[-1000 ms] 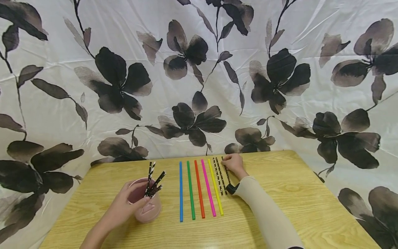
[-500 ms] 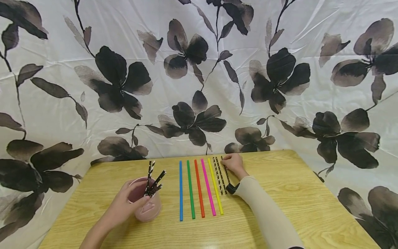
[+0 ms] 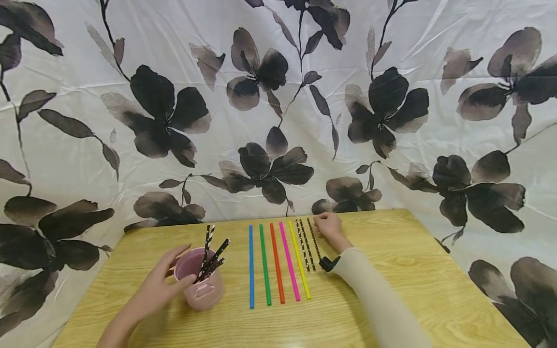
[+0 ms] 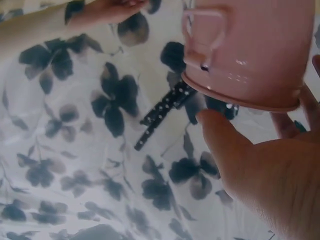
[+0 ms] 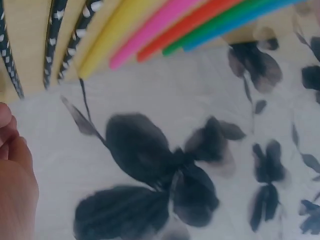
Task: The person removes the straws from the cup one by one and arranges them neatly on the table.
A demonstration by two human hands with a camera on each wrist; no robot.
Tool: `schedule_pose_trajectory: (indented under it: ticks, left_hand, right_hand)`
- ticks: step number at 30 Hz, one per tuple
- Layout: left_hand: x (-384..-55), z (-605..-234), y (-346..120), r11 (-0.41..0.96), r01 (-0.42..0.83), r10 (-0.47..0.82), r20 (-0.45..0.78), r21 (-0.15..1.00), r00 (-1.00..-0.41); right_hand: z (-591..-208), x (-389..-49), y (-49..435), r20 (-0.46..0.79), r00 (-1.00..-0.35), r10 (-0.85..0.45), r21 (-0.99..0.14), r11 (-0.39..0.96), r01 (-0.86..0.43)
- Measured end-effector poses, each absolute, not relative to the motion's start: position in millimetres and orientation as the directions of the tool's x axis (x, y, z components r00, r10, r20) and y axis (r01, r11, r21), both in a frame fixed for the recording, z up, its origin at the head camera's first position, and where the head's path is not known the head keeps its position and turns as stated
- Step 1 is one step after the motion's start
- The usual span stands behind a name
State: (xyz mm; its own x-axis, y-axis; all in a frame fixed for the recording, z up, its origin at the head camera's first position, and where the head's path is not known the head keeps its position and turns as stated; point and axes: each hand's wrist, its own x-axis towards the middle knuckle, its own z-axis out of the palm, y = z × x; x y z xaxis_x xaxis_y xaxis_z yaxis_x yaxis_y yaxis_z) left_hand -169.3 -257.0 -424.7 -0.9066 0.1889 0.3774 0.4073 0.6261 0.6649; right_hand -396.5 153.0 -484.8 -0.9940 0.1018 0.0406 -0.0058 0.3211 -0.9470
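A pink metal cup with a small handle (image 3: 203, 291) stands on the left of the table and holds several black patterned straws (image 3: 221, 249). Around its left side my left hand (image 3: 157, 285) is spread, its thumb near the front of the rim; the left wrist view shows a gap at the thumb. At the far end of the rightmost black dotted straw (image 3: 312, 234) is my right hand (image 3: 329, 227), fingers bent. In the right wrist view that straw (image 5: 9, 60) lies apart from the fingertips.
Left to right lie a blue straw (image 3: 251, 270), a green straw (image 3: 265, 270), a red straw (image 3: 276, 268), a pink straw (image 3: 289, 263) and a yellow straw (image 3: 300, 263). Two more black straws (image 3: 307, 246) follow. A floral cloth (image 3: 278, 111) hangs behind the wooden table (image 3: 391, 270).
My left hand has loosened from the cup and shifted slightly left; its fingers now stand apart from the straws in it. My right hand has come off the rightmost black straw.
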Motion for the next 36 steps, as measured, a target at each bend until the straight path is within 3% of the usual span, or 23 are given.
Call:
schedule_pose_trajectory:
  ticks: [5, 12, 19, 25, 36]
  left_hand:
    - [-167.6, -425.1, -261.5, 0.657, 0.377, 0.218, 0.314, 0.653, -0.924]
    - [-165.4, -425.4, -263.8, 0.678, 0.314, 0.187, 0.257, 0.665, -0.948]
    - [-162.7, -423.6, -260.0, 0.673, 0.271, 0.168, 0.215, 0.688, -0.962]
    - [-163.0, -422.3, -259.2, 0.663, 0.26, 0.163, 0.204, 0.702, -0.965]
    - [-165.3, -423.7, -259.3, 0.605, 0.253, 0.167, 0.191, 0.755, -0.967]
  right_hand:
    - [-466.6, -386.2, 153.4, 0.071, -0.995, 0.077, -0.961, 0.273, -0.047]
    - [-429.3, -345.6, 124.7, 0.143, -0.985, -0.091, -0.966, 0.205, -0.159]
    - [-391.7, -279.4, 80.0, 0.209, -0.913, -0.35, -0.936, 0.197, -0.29]
    - [-381.7, -239.8, 45.2, 0.231, -0.84, -0.491, -0.929, 0.146, -0.341]
    - [-382.7, -219.8, 5.2, 0.269, -0.798, -0.539, -0.944, 0.018, -0.33]
